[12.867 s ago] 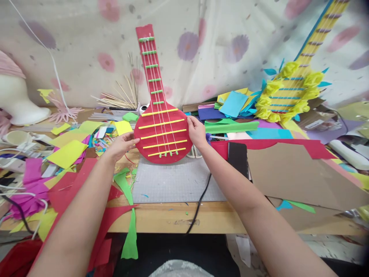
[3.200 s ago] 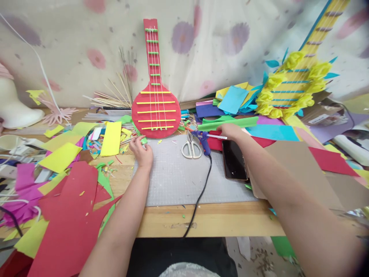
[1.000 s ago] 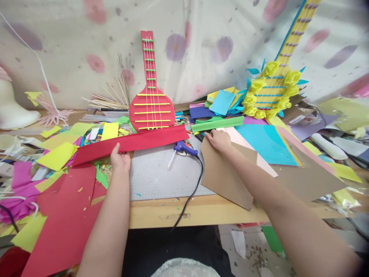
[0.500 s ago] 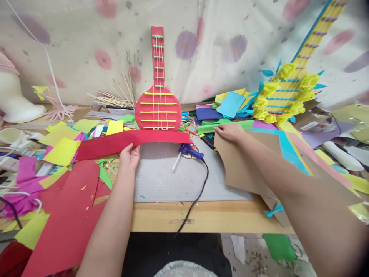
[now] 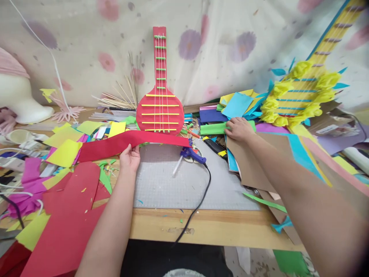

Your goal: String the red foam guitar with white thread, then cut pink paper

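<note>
My left hand (image 5: 130, 157) pinches the lower edge of a long red paper strip (image 5: 115, 145), thumb in front. The strip stretches sideways above a grey cutting mat (image 5: 161, 177). At the right, my right hand (image 5: 240, 129) is closed over the upper left corner of a brown cardboard sheet (image 5: 253, 165); its fingertips are partly hidden. Green paper (image 5: 213, 129) lies beside those fingers. Near the strip's right end is a purple glue gun (image 5: 196, 156). Behind the strip stands a red paper lute (image 5: 160, 109) with yellow and green bars and white strings.
A yellow paper instrument with flowers (image 5: 300, 90) leans at the back right. Red sheets (image 5: 69, 215) and yellow scraps (image 5: 65, 154) cover the left side. A black-and-yellow cutter (image 5: 215, 146) lies by the mat. The glue gun's black cord (image 5: 203, 196) crosses the table edge.
My right hand has moved the brown cardboard rightward, uncovering more of the mat, the cutter and a green strip. My left hand keeps the red strip nearly still. The view has shifted slightly.
</note>
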A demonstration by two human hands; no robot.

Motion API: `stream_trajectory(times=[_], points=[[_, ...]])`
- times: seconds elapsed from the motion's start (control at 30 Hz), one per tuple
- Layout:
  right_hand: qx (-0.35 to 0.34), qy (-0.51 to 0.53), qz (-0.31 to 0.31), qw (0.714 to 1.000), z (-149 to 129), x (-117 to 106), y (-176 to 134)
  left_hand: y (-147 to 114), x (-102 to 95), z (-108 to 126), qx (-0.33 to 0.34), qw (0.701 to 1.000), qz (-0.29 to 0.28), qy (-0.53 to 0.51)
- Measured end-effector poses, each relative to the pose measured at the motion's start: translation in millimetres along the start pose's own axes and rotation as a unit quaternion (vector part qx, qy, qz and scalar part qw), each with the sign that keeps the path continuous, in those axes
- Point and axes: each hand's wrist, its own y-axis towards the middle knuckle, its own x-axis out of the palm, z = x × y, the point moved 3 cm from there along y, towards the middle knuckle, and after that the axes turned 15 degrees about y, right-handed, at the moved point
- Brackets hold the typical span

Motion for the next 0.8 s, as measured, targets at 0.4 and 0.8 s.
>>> stream_trajectory(times=[0.4, 0.8], points=[[0.153, 0.091, 0.046, 0.983, -61.8, -3.0, -49.0, 1.0, 1.3, 2.2, 0.031, 0.999, -0.025, 0.017], [0.210, 0.091, 0.092, 0.969, 1.3, -15.0, -74.5, 0.5, 1.7, 2.8, 0.031, 0.999, -0.034, 0.026]])
